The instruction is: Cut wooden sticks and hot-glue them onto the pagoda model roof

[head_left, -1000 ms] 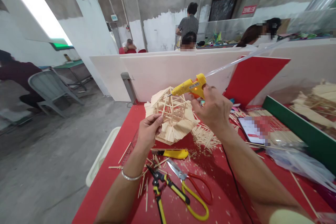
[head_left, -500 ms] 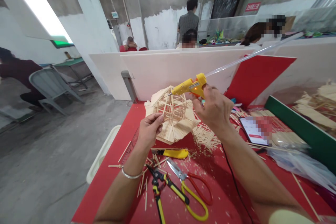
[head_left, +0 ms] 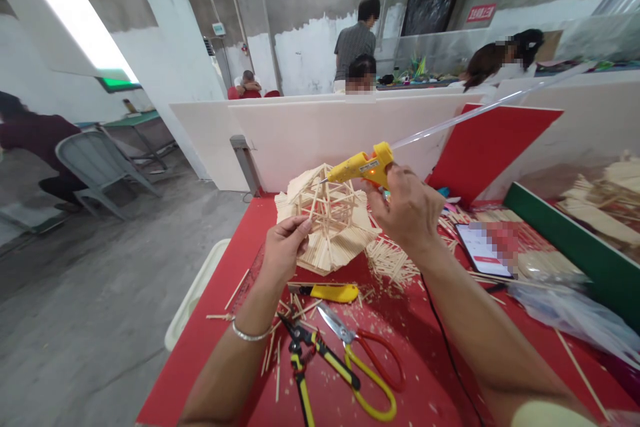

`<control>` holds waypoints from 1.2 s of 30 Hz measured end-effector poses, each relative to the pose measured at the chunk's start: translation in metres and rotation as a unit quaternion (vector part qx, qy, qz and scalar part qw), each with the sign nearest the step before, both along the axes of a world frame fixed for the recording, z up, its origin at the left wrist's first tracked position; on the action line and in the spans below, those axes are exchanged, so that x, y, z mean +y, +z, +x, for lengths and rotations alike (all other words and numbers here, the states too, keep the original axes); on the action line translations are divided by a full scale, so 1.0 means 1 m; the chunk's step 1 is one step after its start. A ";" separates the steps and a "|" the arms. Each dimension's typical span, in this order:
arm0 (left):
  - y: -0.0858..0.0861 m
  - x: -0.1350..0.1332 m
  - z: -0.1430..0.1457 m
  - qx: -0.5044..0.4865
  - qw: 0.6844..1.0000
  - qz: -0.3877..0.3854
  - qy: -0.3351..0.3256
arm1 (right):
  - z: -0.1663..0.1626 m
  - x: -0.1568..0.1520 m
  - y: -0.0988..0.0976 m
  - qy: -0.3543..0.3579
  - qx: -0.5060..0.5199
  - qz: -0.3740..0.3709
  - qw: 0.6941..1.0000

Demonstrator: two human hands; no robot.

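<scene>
A yellow glue gun (head_left: 361, 165) with a long clear glue stick (head_left: 450, 117) out of its back is gripped in my right hand (head_left: 407, 203). Its nozzle points left, at the upper part of a wooden stick model (head_left: 327, 250), whose open frame rises from a ribbed, wide base. At the model's near left side, my left hand (head_left: 286, 243) pinches a thin wooden stick (head_left: 314, 203) that slants up along the frame, close to the nozzle. Whether nozzle and stick touch, I cannot tell.
On the red table (head_left: 425, 373) lie a yellow utility knife (head_left: 334, 293), scissors (head_left: 367, 363), pruning shears (head_left: 305, 347) and loose sticks (head_left: 393, 261). A phone (head_left: 483, 250) and plastic bag (head_left: 570, 310) are at right, beside a green board (head_left: 575, 253). White panels (head_left: 350, 130) stand behind.
The glue gun and my right hand have shifted very slightly; my left hand stays on the stick. In the background, the standing person's head and body have turned a little.
</scene>
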State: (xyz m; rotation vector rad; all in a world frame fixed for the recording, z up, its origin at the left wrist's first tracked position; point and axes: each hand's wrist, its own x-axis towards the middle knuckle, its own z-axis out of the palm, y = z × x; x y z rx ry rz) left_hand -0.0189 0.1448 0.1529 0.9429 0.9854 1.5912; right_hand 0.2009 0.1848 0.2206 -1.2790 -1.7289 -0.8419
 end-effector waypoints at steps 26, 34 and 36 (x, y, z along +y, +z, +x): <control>0.001 0.014 -0.002 0.130 0.982 0.067 0.117 | 0.002 0.009 -0.005 -0.051 0.062 -0.025 0.996; 0.015 0.031 0.005 0.337 0.894 0.173 0.241 | 0.012 0.006 -0.003 -0.066 0.072 0.004 0.995; 0.013 0.031 0.005 0.361 0.877 0.186 0.255 | 0.013 0.006 -0.004 -0.063 0.070 0.005 0.996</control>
